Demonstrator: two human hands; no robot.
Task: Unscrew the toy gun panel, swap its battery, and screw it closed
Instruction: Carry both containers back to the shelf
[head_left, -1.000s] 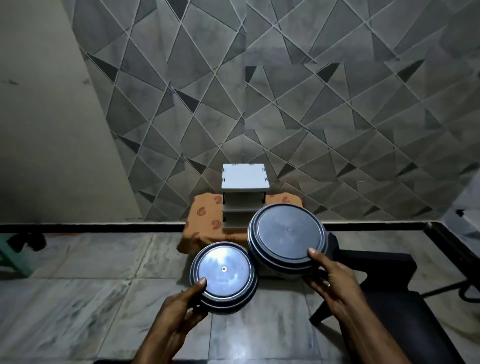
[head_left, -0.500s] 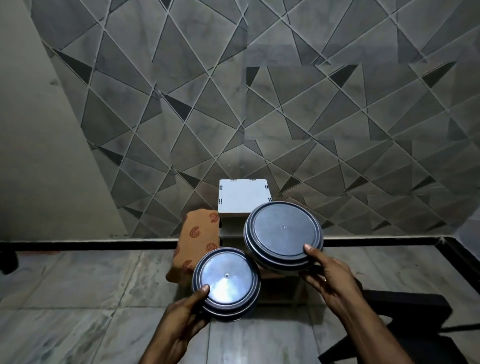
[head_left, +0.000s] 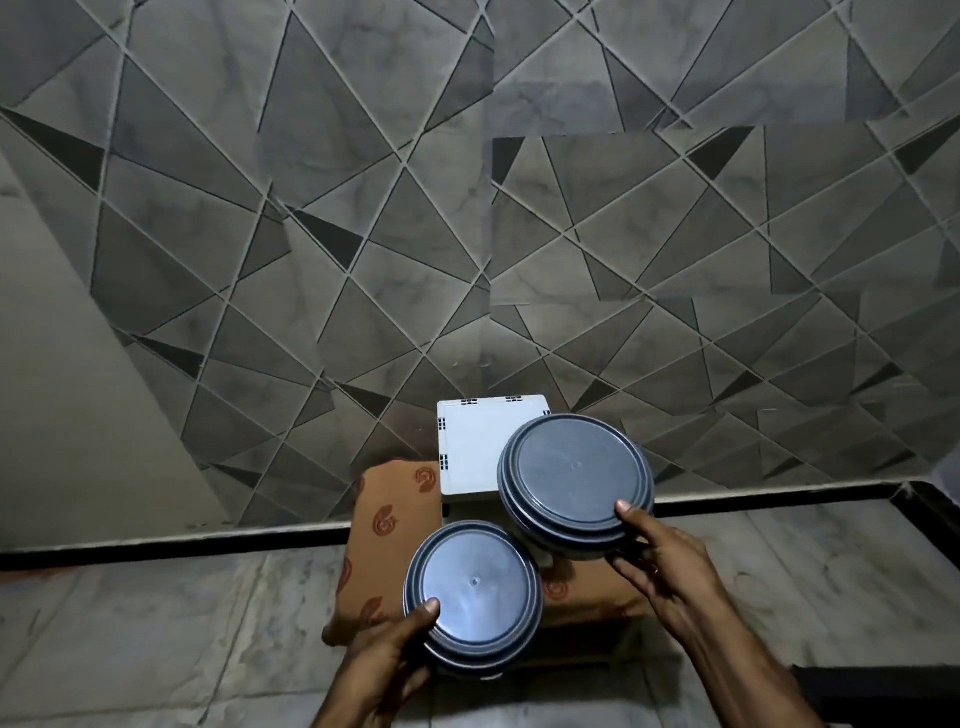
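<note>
Dim room, head view. Landmark taken: the white square-topped plastic stand (head_left: 475, 449) against the wall. Nearest to the wearer, the left hand (head_left: 387, 660) grips a smaller round dark-blue lidded plastic container (head_left: 475, 592), thumb laid on the lid's near-left edge, the other fingers curled under and out of sight. This container is held in the air in front of and below the stand, lid facing up toward the camera. The right hand (head_left: 670, 566) grips a larger round dark-blue lidded plastic container (head_left: 574, 480), thumb on the lid's near-right rim, fingers spread beneath the base; it overlaps the stand's front-right corner in view. The two containers sit just beside each other, rims close; contact between them cannot be told. An orange-brown cloth with a red curled print (head_left: 387, 514) drapes below and left of the stand. The grey marble-tiled floor (head_left: 156, 623) runs out on both sides of the stand, ending at a black skirting strip (head_left: 171, 545). Behind the stand rises a grey wall of angular triangular tiles (head_left: 467, 208). The toy gun is not in view.
</note>
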